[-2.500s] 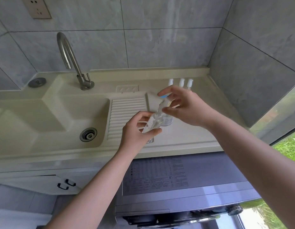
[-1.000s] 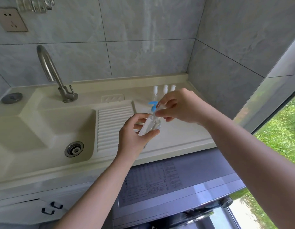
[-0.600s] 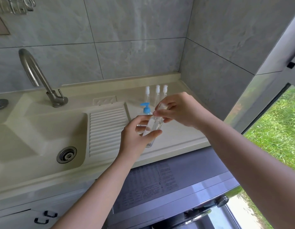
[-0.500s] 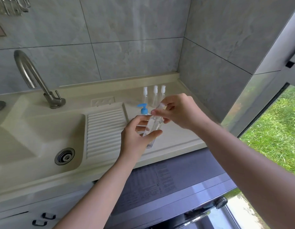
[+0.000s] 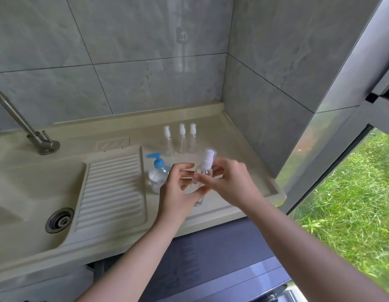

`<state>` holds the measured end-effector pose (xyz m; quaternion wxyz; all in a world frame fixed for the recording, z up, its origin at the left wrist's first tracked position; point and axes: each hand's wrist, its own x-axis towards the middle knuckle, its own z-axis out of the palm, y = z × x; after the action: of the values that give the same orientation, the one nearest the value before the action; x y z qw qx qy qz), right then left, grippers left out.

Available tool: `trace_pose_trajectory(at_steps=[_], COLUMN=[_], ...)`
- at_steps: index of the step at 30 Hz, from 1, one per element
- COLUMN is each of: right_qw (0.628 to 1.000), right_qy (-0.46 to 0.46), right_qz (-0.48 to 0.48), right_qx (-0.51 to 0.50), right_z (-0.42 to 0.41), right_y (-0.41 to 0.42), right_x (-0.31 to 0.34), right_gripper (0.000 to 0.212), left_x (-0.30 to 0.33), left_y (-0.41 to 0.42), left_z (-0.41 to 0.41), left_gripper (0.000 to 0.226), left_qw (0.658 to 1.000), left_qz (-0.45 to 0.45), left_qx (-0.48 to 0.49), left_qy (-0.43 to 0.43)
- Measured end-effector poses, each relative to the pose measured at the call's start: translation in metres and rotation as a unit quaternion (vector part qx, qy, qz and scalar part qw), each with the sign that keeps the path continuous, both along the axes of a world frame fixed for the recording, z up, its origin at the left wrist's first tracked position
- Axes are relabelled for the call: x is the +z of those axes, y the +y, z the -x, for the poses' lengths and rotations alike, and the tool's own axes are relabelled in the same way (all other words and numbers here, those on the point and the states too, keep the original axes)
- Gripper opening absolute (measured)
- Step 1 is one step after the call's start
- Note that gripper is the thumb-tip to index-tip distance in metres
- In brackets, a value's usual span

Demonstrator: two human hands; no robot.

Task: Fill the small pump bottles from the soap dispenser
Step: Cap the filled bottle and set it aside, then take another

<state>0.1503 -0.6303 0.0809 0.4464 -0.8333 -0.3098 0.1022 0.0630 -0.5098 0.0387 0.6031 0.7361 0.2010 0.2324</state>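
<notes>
Both hands are on one small bottle (image 5: pixel 201 182), held over the near right of the tabletop (image 5: pixel 239 136). The left hand (image 5: pixel 178 192) wraps its body with curled fingers; the right hand (image 5: pixel 228 182) pinches the neck just under the white pump top (image 5: pixel 208 156). This looks like working the pump at the neck, loosening or tightening I cannot tell. The soap dispenser (image 5: pixel 157 173) stands just left; three more bottles (image 5: pixel 181 140) wait farther back. Next calls for a steady twist, bottle kept upright
</notes>
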Motion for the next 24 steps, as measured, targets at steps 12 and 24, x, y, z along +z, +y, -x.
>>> trace_pose_trajectory(at_steps=[12, 24], right_qw=[0.993, 0.987], right_qy=[-0.043, -0.012], right_qz=[0.011, 0.032], right_qx=[-0.114, -0.159], right_z=[-0.155, -0.27], right_y=[-0.013, 0.059], right_x=[-0.019, -0.055], right_gripper=[0.048, 0.027], left_x=[-0.023, -0.043], left_y=[0.005, 0.045], left_z=[-0.073, -0.183], left_gripper=[0.03, 0.031], left_qw=[0.999, 0.99], left_qz=[-0.02, -0.048], left_qx=[0.009, -0.068], left_qy=[0.049, 0.115])
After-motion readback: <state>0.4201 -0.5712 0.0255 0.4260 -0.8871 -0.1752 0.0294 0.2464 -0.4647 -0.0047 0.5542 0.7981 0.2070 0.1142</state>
